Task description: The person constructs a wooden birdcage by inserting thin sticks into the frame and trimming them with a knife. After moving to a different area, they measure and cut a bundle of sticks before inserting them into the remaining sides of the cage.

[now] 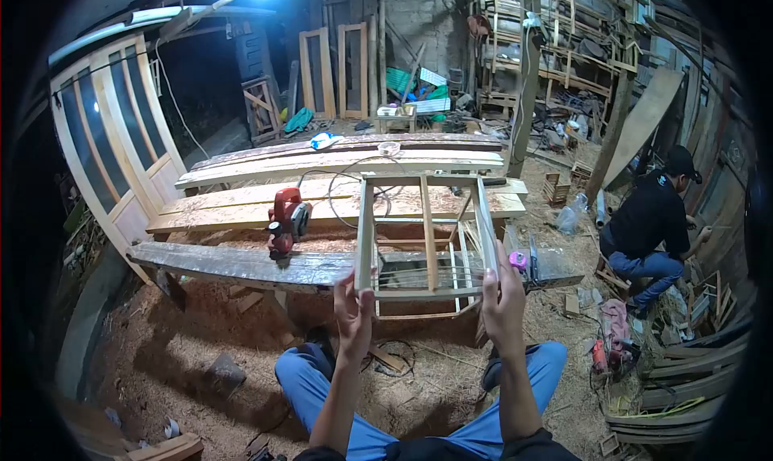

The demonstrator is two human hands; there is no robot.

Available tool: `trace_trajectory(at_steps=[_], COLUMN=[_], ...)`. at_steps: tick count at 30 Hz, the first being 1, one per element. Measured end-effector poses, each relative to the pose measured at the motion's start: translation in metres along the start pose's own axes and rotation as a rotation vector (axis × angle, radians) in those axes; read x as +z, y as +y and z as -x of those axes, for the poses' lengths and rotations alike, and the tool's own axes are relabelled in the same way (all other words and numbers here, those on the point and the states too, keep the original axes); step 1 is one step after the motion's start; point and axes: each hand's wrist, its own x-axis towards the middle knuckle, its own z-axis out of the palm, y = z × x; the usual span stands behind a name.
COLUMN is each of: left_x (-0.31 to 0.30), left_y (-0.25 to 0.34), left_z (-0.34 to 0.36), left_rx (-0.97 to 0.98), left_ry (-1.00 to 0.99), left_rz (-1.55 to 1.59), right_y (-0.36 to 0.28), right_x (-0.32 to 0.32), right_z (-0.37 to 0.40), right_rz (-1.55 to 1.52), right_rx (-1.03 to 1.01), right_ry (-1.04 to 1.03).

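Note:
A small wooden frame (pixel 429 243) of thin strips, with a centre bar, is held up in front of me, tilted over the bench. My left hand (pixel 353 316) grips its near left corner, thumb up. My right hand (pixel 504 304) grips the near right corner. Behind the frame lies a dark, worn bench plank (pixel 233 264). On the bench, left of the frame, stands a red power planer (pixel 287 219) with a black cable. A pink round object (pixel 518 260) sits just right of my right hand's fingertips.
Long boards (pixel 241 206) lie across behind the bench. A person (pixel 656 223) in a black cap crouches at the right. A tall panelled door frame (pixel 113 131) leans at the left. Shavings cover the floor, and a red tool (pixel 600 356) lies at the lower right.

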Motion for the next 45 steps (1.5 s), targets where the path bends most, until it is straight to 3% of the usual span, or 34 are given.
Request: trace_trajectory(at_steps=[1, 12, 13, 15, 18, 21, 27, 28, 37, 39, 45], left_x=[0.008, 0.012, 0.013, 0.008, 0.006, 0.01, -0.014, -0.021, -0.11, -0.14, -0.262], left_y=[0.004, 0.009, 0.008, 0.009, 0.005, -0.002, 0.002, 0.02, 0.176, 0.222, 0.279], left_z=[0.002, -0.011, -0.021, -0.041, -0.074, -0.114, -0.175, -0.183, -0.273, -0.296, -0.346], left_rx=[0.016, -0.051, -0.036, -0.088, -0.037, 0.03, -0.054, -0.161, -0.239, -0.375, -0.308], left_ry=[-0.046, 0.021, 0.058, 0.139, 0.193, 0.282, 0.371, 0.384, 0.55, 0.599, 0.563], left_rz=[0.0, 0.018, 0.068, 0.061, 0.113, 0.177, 0.009, -0.08, -0.022, -0.057, -0.141], right_y=[0.005, 0.003, -0.001, -0.014, -0.011, -0.019, -0.043, -0.053, -0.241, -0.297, -0.404], right_x=[0.001, 0.006, 0.01, 0.013, 0.04, 0.07, 0.118, 0.121, 0.154, 0.169, 0.253], right_z=[-0.001, -0.014, -0.024, -0.038, -0.064, -0.095, -0.17, -0.178, -0.269, -0.281, -0.291], right_rz=[-0.038, -0.202, -0.214, -0.288, -0.346, -0.554, -0.591, -0.613, -0.567, -0.538, -0.676], right_rx=[0.106, 0.011, -0.054, 0.052, -0.068, 0.077, 0.183, 0.226, 0.339, 0.342, 0.439], right_ry=[0.004, 0.006, 0.036, -0.009, 0.088, 0.091, -0.014, -0.053, -0.273, -0.325, -0.518])
